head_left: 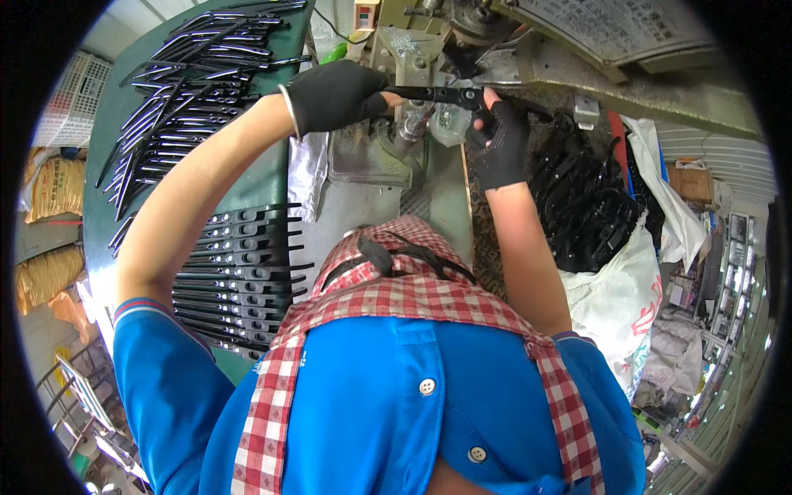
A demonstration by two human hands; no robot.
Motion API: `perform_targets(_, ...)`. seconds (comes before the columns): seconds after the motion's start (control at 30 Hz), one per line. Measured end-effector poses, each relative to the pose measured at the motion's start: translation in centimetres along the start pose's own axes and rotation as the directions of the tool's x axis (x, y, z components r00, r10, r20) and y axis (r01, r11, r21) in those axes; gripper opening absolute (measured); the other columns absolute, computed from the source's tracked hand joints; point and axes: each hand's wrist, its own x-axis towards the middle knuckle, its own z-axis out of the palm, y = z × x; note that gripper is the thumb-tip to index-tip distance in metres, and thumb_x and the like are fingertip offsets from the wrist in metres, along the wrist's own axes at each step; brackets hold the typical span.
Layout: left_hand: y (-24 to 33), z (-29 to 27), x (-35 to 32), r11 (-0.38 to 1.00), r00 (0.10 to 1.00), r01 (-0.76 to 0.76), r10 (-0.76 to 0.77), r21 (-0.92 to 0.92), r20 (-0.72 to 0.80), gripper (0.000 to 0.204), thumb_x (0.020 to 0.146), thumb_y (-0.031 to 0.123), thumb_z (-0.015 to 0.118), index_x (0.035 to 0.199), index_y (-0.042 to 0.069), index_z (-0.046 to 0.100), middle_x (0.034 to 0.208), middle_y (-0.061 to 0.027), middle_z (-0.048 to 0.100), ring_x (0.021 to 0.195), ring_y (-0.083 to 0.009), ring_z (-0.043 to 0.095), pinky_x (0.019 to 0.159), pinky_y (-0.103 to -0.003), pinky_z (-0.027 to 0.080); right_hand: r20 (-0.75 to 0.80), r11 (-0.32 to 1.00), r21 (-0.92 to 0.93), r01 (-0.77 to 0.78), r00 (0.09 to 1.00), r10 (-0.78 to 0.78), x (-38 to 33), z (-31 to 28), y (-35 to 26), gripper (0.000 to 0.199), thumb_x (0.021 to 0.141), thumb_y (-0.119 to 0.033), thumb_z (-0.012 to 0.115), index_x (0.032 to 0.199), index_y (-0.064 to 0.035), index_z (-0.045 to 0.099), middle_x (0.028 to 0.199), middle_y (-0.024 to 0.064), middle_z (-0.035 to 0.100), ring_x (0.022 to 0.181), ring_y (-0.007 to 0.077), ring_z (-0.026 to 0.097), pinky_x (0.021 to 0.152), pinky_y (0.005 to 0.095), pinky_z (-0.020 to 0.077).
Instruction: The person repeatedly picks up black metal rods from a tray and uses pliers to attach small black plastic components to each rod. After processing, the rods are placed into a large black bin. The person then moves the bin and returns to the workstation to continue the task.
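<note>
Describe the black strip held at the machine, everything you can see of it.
The black strip is long, narrow and flat, probably metal. It lies roughly level across the machine's fixture. The gloved left hand grips its left end; the right hand in a fingerless glove pinches its right end. Finer details are too small to tell.

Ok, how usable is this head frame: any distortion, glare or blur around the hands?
Head view: strong fisheye, black corners, edges bending toward the rim; even light, with bright washout at the right edge; left hand, right hand and the black strip they hold at the machine read fairly sharp; the apron fills the lower centre.
</note>
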Motion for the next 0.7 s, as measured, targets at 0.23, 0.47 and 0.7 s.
perform_targets(0.23, 0.8, 0.5, -0.9, 0.966, 0.997, 0.045, -0.027, 0.256, -0.074, 0.038, 0.092, 0.045, 0.050, 0.093, 0.009, 0.062, 0.067, -0.0159, 0.062, 0.064, -0.0366, 0.063, 0.056, -0.046, 0.048, -0.086, 0.996, 0.087, -0.002, 0.996, 0.010, -1.3, 0.7, 0.8, 0.010, 0.086, -0.017, 0.060, 0.082, -0.0087, 0.059, 0.060, 0.0006, 0.051, 0.045, 0.0093, 0.042, 0.037, 0.0240, 0.0259)
perform_targets(0.47, -0.4, 2.1, -0.3, 0.983, 0.998, 0.049, -0.053, 0.175, 0.018, 0.038, 0.092, 0.047, 0.049, 0.095, 0.011, 0.061, 0.070, -0.0160, 0.063, 0.065, -0.0367, 0.063, 0.058, -0.046, 0.049, 0.012, 0.999, 0.030, 0.013, 1.000, -0.013, 0.0, -1.6, 2.4, 0.012, 0.080, -0.015, 0.071, 0.081, -0.0084, 0.061, 0.069, -0.0013, 0.055, 0.049, 0.0081, 0.048, 0.038, 0.0210, 0.0286)
perform_targets(0.7, -1.4, 3.3, -1.0, 0.976, 0.993, -0.018, 0.044, 0.215, -0.114, 0.040, 0.090, 0.047, 0.052, 0.105, 0.011, 0.061, 0.074, -0.0162, 0.064, 0.066, -0.0365, 0.063, 0.058, -0.045, 0.049, 0.287, 1.000, -0.014, 0.020, 0.958, -0.015, 0.8, -5.4, 5.3, 0.014, 0.089, -0.018, 0.062, 0.087, -0.0080, 0.054, 0.070, 0.0018, 0.053, 0.058, 0.0105, 0.052, 0.048, 0.0231, 0.0389)
